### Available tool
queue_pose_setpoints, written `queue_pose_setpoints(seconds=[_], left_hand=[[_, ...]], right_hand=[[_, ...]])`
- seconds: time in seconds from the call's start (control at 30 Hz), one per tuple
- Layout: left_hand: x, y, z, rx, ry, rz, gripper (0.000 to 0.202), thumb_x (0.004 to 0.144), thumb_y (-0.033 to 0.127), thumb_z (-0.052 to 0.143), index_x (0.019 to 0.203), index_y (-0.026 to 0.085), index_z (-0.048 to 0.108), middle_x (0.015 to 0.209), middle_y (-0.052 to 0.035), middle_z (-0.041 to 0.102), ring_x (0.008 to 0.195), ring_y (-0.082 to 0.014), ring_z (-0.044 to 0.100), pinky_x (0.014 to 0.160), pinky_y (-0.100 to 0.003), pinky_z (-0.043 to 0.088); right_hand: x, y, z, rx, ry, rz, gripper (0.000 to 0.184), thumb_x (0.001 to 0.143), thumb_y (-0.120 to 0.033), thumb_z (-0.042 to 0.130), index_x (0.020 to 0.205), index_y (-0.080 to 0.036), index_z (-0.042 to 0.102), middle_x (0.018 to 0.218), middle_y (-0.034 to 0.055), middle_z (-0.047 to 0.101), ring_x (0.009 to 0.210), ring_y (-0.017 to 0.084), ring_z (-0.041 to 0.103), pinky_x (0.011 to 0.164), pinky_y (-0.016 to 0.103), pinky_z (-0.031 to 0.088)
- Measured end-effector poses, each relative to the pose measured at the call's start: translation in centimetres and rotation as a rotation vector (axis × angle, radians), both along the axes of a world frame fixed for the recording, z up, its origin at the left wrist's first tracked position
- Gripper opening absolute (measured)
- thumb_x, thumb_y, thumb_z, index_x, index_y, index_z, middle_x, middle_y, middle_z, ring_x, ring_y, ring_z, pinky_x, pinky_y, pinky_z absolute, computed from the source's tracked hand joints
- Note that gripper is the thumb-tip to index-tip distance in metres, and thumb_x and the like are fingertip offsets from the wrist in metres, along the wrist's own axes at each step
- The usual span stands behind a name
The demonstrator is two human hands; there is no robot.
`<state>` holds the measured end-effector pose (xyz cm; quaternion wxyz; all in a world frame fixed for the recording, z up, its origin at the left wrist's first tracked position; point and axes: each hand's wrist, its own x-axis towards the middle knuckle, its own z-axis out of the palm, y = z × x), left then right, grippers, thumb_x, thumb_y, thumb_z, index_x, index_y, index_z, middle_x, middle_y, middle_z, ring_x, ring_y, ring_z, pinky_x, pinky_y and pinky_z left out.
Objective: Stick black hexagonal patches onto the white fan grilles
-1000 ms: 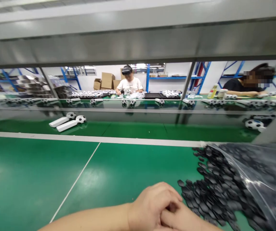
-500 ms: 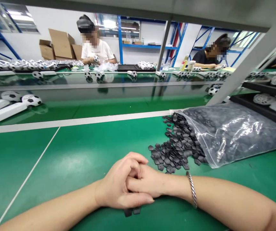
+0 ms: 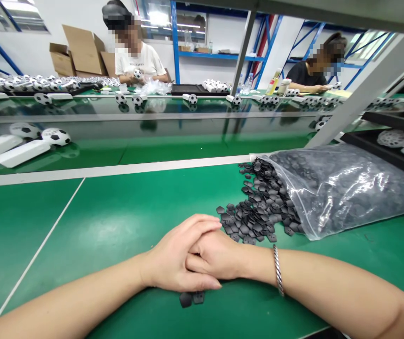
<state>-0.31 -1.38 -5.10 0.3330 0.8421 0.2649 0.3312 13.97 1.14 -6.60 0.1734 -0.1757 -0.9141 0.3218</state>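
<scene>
My left hand point(image 3: 173, 256) is wrapped over my right hand point(image 3: 219, 256), its fingers across the knuckles and its thumb below. My right hand is curled closed under it, and whatever its fingers may hold is hidden. A twisted silver bracelet point(image 3: 278, 270) circles my right wrist. Two black pentagon pieces point(image 3: 185, 300) lie on the green table just below the hands. Beyond my right hand spreads a pile of similar black pentagon pieces point(image 3: 254, 214), spilling from the mouth of a clear plastic bag point(image 3: 350, 188).
White handles with football-patterned heads point(image 3: 28, 148) lie on the green conveyor point(image 3: 159, 141) at the left. At the right stands a black tray point(image 3: 360, 139) with white parts, beside a slanted grey post point(image 3: 360, 84). Two people work across the conveyor point(image 3: 141, 61).
The fingers of my left hand have flattened and lie closer over my right hand. The view has shifted slightly, and the football-headed pieces on the conveyor have moved a little right.
</scene>
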Motion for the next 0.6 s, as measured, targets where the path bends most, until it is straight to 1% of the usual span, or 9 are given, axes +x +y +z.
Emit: queue_pose_setpoints(seconds=[0.1, 0.17, 0.23, 0.33, 0.4, 0.47, 0.5, 0.57, 0.6], left_hand=[[-0.1, 0.4, 0.0, -0.172, -0.106, -0.050, 0.073, 0.065, 0.047, 0.070, 0.125, 0.018, 0.041, 0.124, -0.0120, 0.045, 0.114, -0.0264, 0.042, 0.099, -0.043, 0.034], [-0.2, 0.9, -0.3, -0.429, -0.279, -0.013, 0.058, 0.075, 0.051, 0.058, 0.119, 0.016, 0.047, 0.118, -0.0120, 0.050, 0.108, -0.0247, 0.047, 0.095, -0.042, 0.036], [-0.3, 1.7, -0.6, -0.728, -0.535, 0.056, 0.047, 0.082, 0.050, 0.048, 0.111, 0.014, 0.051, 0.108, -0.0121, 0.055, 0.096, -0.0213, 0.054, 0.087, -0.038, 0.042], [-0.4, 2.9, -0.9, -1.054, -0.860, 0.117, 0.043, 0.085, 0.049, 0.043, 0.103, 0.011, 0.054, 0.097, -0.0118, 0.058, 0.081, -0.0174, 0.058, 0.074, -0.032, 0.045], [-0.6, 3.7, -0.9, -1.170, -0.917, 0.093, 0.046, 0.085, 0.051, 0.041, 0.099, 0.011, 0.056, 0.095, -0.0120, 0.058, 0.080, -0.0178, 0.059, 0.071, -0.032, 0.047], [-1.4, 4.8, -1.0, -1.148, -0.869, 0.102, 0.046, 0.084, 0.052, 0.043, 0.098, 0.011, 0.057, 0.095, -0.0126, 0.058, 0.080, -0.0191, 0.059, 0.070, -0.035, 0.048], [-2.1, 5.6, -1.1, -1.049, -0.807, 0.185, 0.045, 0.083, 0.052, 0.044, 0.098, 0.011, 0.057, 0.095, -0.0130, 0.059, 0.080, -0.0196, 0.060, 0.069, -0.036, 0.049], [-4.3, 7.4, -1.3, -0.723, -0.651, 0.496, 0.041, 0.082, 0.050, 0.048, 0.098, 0.012, 0.056, 0.096, -0.0135, 0.060, 0.081, -0.0204, 0.060, 0.069, -0.037, 0.050], [-5.9, 8.4, -1.5, -0.510, -0.545, 0.712, 0.039, 0.081, 0.048, 0.049, 0.098, 0.013, 0.056, 0.096, -0.0132, 0.060, 0.082, -0.0203, 0.061, 0.069, -0.037, 0.051]], right_hand=[[0.1, -0.2, 0.4, 0.059, -0.026, 0.029, 0.021, 0.082, -0.023, 0.046, 0.082, -0.014, 0.065, 0.079, 0.0047, 0.064, 0.077, 0.016, 0.055, 0.068, 0.026, 0.041], [0.2, -0.4, 0.7, 0.136, -0.072, 0.084, 0.021, 0.080, -0.033, 0.052, 0.075, -0.016, 0.063, 0.069, 0.0020, 0.061, 0.068, 0.015, 0.053, 0.063, 0.025, 0.039], [0.3, -0.8, 0.7, 0.231, -0.098, 0.178, 0.026, 0.077, -0.043, 0.057, 0.080, -0.018, 0.061, 0.073, 0.0009, 0.060, 0.069, 0.015, 0.051, 0.062, 0.025, 0.037], [0.2, -1.3, -0.3, 0.322, -0.089, 0.305, 0.017, 0.085, -0.040, 0.052, 0.092, -0.025, 0.057, 0.089, -0.0017, 0.060, 0.080, 0.014, 0.049, 0.068, 0.024, 0.036], [-0.1, -1.5, -1.5, 0.268, -0.117, 0.235, 0.017, 0.087, -0.039, 0.048, 0.088, -0.025, 0.056, 0.084, -0.0028, 0.060, 0.076, 0.012, 0.049, 0.066, 0.022, 0.036], [-0.6, -1.5, -2.6, 0.178, -0.170, 0.118, 0.024, 0.087, -0.044, 0.046, 0.081, -0.022, 0.056, 0.077, -0.0020, 0.058, 0.070, 0.011, 0.050, 0.063, 0.021, 0.038], [-0.8, -1.5, -3.1, 0.146, -0.187, 0.078, 0.029, 0.088, -0.046, 0.043, 0.078, -0.021, 0.055, 0.074, -0.0014, 0.058, 0.068, 0.011, 0.051, 0.061, 0.020, 0.038], [-1.0, -1.3, -3.7, 0.130, -0.148, 0.063, 0.046, 0.089, -0.055, 0.028, 0.072, -0.021, 0.054, 0.069, -0.0001, 0.057, 0.064, 0.012, 0.051, 0.058, 0.020, 0.039], [-1.0, -1.1, -3.9, 0.134, -0.106, 0.066, 0.054, 0.088, -0.059, 0.019, 0.071, -0.021, 0.053, 0.067, 0.0004, 0.057, 0.062, 0.012, 0.051, 0.056, 0.021, 0.039]])
